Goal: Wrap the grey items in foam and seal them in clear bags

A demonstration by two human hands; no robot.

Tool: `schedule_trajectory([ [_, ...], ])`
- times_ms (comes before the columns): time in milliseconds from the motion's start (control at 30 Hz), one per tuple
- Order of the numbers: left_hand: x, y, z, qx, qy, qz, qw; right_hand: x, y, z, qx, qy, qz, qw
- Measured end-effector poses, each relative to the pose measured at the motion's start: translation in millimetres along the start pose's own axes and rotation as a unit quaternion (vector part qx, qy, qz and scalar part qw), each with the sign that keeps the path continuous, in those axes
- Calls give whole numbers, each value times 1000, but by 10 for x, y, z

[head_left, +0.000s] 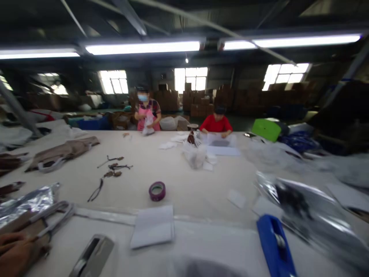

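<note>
At the lower left edge is my left hand [15, 254], partly cut off, its fingers closed on a brown bag. The bag's pale wrapped handle [62, 215] loops up toward the table's middle. My right hand is out of view. To the right of the bag lies a grey stapler-like tool [93, 256]. Folded white sheets [154, 227] lie near the front, with a roll of purple tape [157, 191] just beyond. A blue tape dispenser [276, 246] is at the front right. A dark blurred shape [213, 268] shows at the bottom edge.
Silvery wrapping [31, 202] is on the left, near a brown bag [66, 152]. Dark straps [115, 167] are scattered farther in. Clear plastic [317, 207] covers the right side. Across the table [196, 192], a person in a pink apron [148, 115] and one in red [216, 124] handle things.
</note>
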State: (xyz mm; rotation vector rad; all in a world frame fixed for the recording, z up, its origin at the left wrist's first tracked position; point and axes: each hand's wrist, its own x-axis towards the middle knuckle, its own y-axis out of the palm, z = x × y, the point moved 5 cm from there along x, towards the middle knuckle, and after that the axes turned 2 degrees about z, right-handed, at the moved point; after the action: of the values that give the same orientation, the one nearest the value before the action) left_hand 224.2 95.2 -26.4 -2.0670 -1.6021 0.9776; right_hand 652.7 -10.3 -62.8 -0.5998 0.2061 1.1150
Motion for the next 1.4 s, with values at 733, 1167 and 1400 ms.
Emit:
schedule_trajectory([
  [733,-627,808,34,134,327,-60,934,-1415,705,-300,-238,-347,-106,901],
  [1167,-332,1041,229,169,174,57,968,-464,643,-297,80,-43,-191,977],
  [1400,-402,785,237,176,419,-199,868,-542,167,-401,-87,-68,-257,960],
])
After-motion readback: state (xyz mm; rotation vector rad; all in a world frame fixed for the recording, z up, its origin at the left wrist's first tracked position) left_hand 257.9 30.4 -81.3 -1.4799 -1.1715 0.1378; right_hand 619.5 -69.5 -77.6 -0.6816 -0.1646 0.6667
